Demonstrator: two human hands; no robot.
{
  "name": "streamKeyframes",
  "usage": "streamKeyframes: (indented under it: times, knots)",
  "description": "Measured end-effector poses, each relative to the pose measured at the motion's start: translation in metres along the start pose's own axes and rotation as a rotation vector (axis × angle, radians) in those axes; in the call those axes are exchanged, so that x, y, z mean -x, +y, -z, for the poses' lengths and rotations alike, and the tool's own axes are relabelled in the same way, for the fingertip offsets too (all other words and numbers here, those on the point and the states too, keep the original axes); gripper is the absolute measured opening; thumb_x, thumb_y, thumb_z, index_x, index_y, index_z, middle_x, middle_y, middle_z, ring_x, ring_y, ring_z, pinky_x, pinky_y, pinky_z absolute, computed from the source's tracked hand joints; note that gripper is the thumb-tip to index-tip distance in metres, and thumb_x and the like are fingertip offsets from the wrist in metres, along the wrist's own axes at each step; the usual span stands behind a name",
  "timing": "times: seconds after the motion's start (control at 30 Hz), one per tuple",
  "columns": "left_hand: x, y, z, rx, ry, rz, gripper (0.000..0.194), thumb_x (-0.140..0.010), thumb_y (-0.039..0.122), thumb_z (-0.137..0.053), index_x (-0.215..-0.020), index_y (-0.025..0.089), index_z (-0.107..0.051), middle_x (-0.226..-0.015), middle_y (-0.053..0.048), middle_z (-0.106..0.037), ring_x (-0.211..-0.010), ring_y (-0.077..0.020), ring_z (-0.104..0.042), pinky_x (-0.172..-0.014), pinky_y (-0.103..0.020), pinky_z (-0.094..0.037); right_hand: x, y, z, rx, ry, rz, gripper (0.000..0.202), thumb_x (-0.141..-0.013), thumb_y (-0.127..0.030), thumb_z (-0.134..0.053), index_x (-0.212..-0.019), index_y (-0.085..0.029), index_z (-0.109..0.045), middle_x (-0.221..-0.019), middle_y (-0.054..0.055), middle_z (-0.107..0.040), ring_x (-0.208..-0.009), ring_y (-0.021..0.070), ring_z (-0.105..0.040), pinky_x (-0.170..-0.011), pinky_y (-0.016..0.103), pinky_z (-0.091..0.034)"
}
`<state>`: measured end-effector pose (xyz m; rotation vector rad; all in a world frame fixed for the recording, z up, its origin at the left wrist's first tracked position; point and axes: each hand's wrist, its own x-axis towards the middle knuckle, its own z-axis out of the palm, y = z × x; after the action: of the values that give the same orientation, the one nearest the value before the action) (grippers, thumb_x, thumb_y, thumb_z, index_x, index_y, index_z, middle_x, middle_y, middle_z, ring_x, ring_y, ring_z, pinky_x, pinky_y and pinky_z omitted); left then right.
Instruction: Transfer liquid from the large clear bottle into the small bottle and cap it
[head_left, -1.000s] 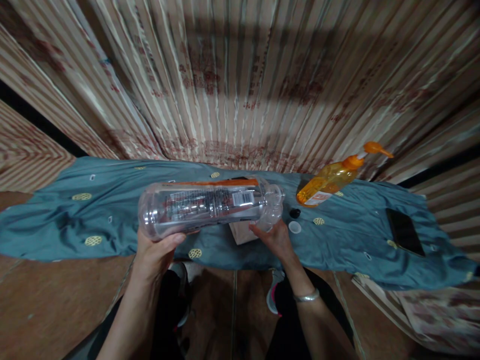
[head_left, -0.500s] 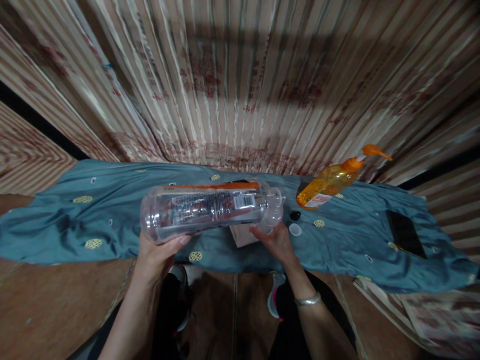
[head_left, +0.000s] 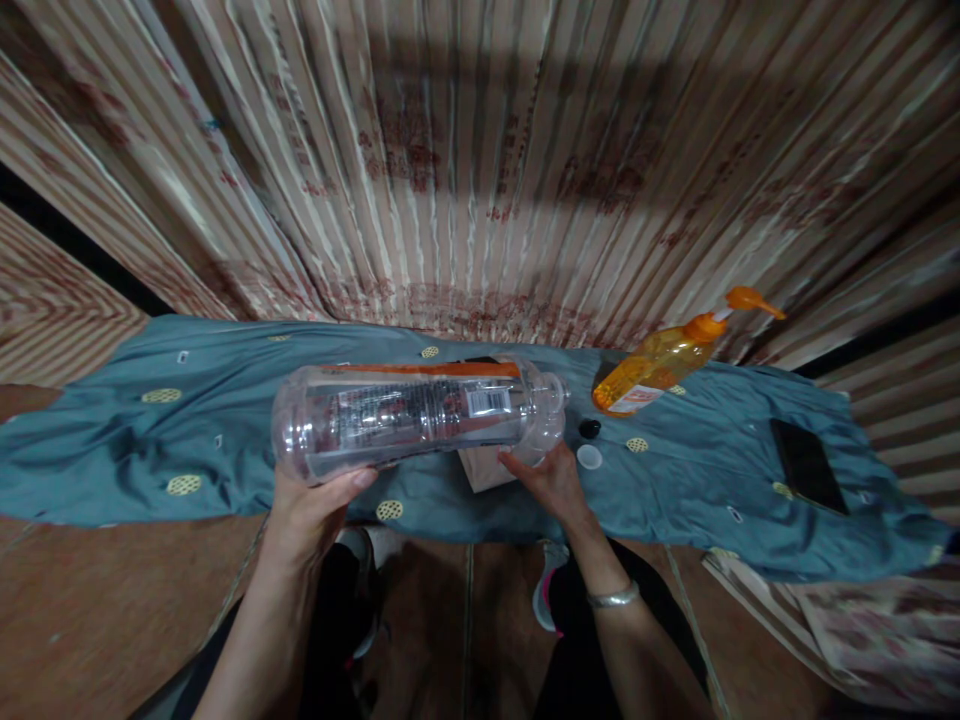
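Observation:
A large clear plastic bottle (head_left: pixel 420 415) lies sideways in the air between my hands, its neck to the right. Its label has an orange edge and a barcode. My left hand (head_left: pixel 311 505) grips the base end, thumb along the near side. Near the shoulder and neck, my right hand (head_left: pixel 551 480) is closed on it, with a silver bangle on that wrist. Below the bottle, partly hidden, a beige box-like item (head_left: pixel 487 470) rests on the cloth. Right of the neck lie a small black cap (head_left: pixel 590 428) and a white round cap (head_left: pixel 589 457).
An orange pump bottle (head_left: pixel 656 370) stands at the right on the blue-green patterned cloth (head_left: pixel 697 450). Farther right lies a black phone-like slab (head_left: pixel 808 465). A striped curtain (head_left: pixel 480 180) hangs behind. A printed bag (head_left: pixel 870 630) is on the floor at the lower right.
The clear bottle has shifted very slightly left with both hands still on it. The view has moved a little; the other things stay in place.

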<state>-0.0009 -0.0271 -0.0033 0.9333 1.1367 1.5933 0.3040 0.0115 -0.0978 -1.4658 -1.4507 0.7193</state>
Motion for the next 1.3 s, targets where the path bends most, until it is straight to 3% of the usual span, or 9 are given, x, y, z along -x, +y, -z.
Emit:
streamKeyframes:
  times: [0.17,0.3,0.47,0.63,0.73,0.83,0.93,1.17,1.3]
  knots:
    - [0.000,-0.003,0.002,0.050,0.014,0.001,0.091,-0.050,0.028,-0.108,-0.135,0.021,-0.074,-0.093,-0.008,-0.087,-0.087,-0.0305,-0.085,-0.087,-0.043,-0.072,0.001,-0.004,0.000,-0.014,-0.003,0.006,0.060,-0.080,-0.057,-0.086,-0.126,-0.021,-0.071,-0.120,0.018,-0.085,-0.109,0.0411,-0.084,-0.097,0.062,-0.071]
    - [-0.001,-0.006,0.004,0.066,-0.002,0.022,0.093,-0.052,0.030,-0.108,-0.138,0.021,-0.073,-0.099,-0.011,-0.088,-0.085,-0.0297,-0.086,-0.085,-0.042,-0.073,0.000,-0.006,0.000,-0.029,0.010,0.024,0.068,-0.079,-0.058,-0.086,-0.133,-0.019,-0.070,-0.122,0.019,-0.085,-0.108,0.0416,-0.084,-0.097,0.062,-0.071]
    - [0.000,-0.004,0.002,0.079,-0.010,-0.036,0.094,-0.055,0.028,-0.108,-0.142,0.025,-0.073,-0.111,-0.010,-0.087,-0.101,-0.0313,-0.086,-0.096,-0.045,-0.071,0.000,-0.009,0.000,-0.011,0.028,0.032,0.067,-0.079,-0.059,-0.085,-0.129,-0.017,-0.072,-0.119,0.020,-0.085,-0.108,0.0420,-0.084,-0.098,0.062,-0.071]
    - [0.001,-0.001,-0.003,0.071,-0.003,-0.059,0.097,-0.054,0.032,-0.109,-0.144,0.026,-0.071,-0.105,-0.009,-0.087,-0.085,-0.0279,-0.086,-0.083,-0.040,-0.074,-0.001,-0.010,0.002,-0.015,-0.022,-0.005,0.063,-0.078,-0.053,-0.083,-0.130,-0.019,-0.069,-0.115,0.017,-0.086,-0.104,0.0402,-0.085,-0.096,0.061,-0.071]
    - [0.001,0.002,-0.005,0.089,0.036,-0.067,0.100,-0.052,0.031,-0.110,-0.144,0.024,-0.071,-0.101,-0.007,-0.087,-0.084,-0.0258,-0.085,-0.083,-0.036,-0.072,-0.002,-0.009,0.003,-0.016,-0.019,-0.003,0.066,-0.077,-0.049,-0.082,-0.134,-0.020,-0.066,-0.120,0.018,-0.086,-0.109,0.0418,-0.085,-0.100,0.064,-0.070]
    - [0.001,0.004,-0.004,0.092,0.001,-0.011,0.100,-0.053,0.024,-0.109,-0.146,0.026,-0.069,-0.107,-0.008,-0.087,-0.089,-0.0266,-0.085,-0.088,-0.038,-0.072,-0.002,-0.008,0.002,-0.012,-0.020,-0.023,0.057,-0.075,-0.047,-0.082,-0.124,-0.020,-0.069,-0.117,0.020,-0.086,-0.106,0.0445,-0.085,-0.098,0.068,-0.069]
    - [0.001,0.005,-0.004,0.092,0.019,-0.025,0.102,-0.052,0.025,-0.109,-0.146,0.026,-0.068,-0.106,-0.008,-0.086,-0.091,-0.0273,-0.084,-0.088,-0.039,-0.072,-0.003,-0.007,0.001,-0.010,-0.019,-0.030,0.049,-0.074,-0.046,-0.082,-0.115,-0.023,-0.069,-0.113,0.020,-0.086,-0.101,0.0443,-0.085,-0.094,0.068,-0.071]
    - [0.001,0.008,-0.007,0.092,0.035,-0.027,0.104,-0.051,0.024,-0.110,-0.146,0.028,-0.067,-0.108,-0.007,-0.085,-0.093,-0.0258,-0.083,-0.087,-0.037,-0.071,-0.003,-0.009,-0.001,-0.007,0.002,-0.031,0.070,-0.073,-0.046,-0.081,-0.134,-0.018,-0.064,-0.116,0.019,-0.086,-0.102,0.0406,-0.085,-0.092,0.060,-0.072]
    - [0.003,0.013,-0.015,0.085,0.040,-0.026,0.106,-0.050,0.026,-0.110,-0.147,0.029,-0.067,-0.110,-0.007,-0.085,-0.092,-0.0260,-0.083,-0.085,-0.038,-0.072,-0.003,-0.009,0.001,0.027,-0.006,-0.045,0.070,-0.073,-0.046,-0.082,-0.134,-0.016,-0.064,-0.109,0.017,-0.086,-0.098,0.0413,-0.085,-0.089,0.061,-0.072]
